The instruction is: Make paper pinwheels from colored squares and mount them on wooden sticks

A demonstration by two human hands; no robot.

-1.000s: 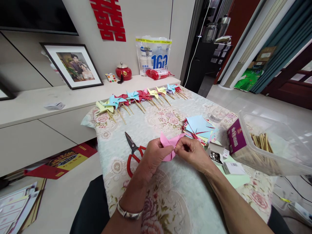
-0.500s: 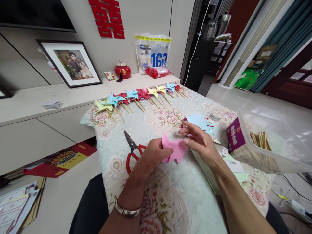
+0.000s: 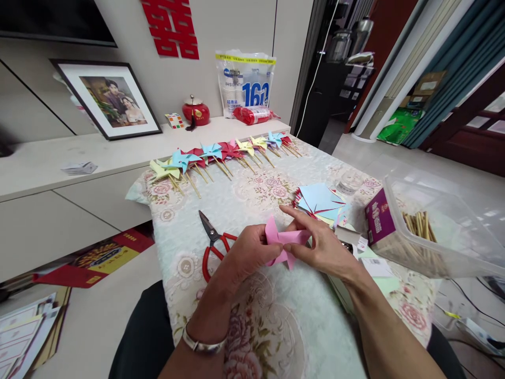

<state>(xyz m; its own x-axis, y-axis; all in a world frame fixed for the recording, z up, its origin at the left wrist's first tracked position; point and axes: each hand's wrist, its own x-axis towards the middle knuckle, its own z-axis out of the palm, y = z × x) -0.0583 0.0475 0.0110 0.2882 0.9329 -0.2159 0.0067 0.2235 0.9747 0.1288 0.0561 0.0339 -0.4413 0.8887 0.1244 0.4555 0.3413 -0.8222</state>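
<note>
A folded pink paper piece (image 3: 281, 242) is pinched between both my hands above the flowered tablecloth (image 3: 276, 326). My left hand (image 3: 245, 253) grips its left side, thumb on top. My right hand (image 3: 320, 243) holds its right flap, with the forefinger stretched over the top edge. Red-handled scissors (image 3: 213, 245) lie shut just left of my left hand. A stack of coloured paper squares (image 3: 321, 202) sits right behind my right hand.
A row of finished paper pinwheels on sticks (image 3: 221, 155) lines the far table edge. A clear plastic box (image 3: 437, 226) holding wooden sticks and a purple carton stands at the right. Small white boxes (image 3: 355, 242) lie beside it. A low cabinet with a framed photo (image 3: 104, 97) runs along the left.
My right hand let go of the pink paper, lifted with spread fingers, then came back down onto its right flap. My left hand kept its hold throughout.
</note>
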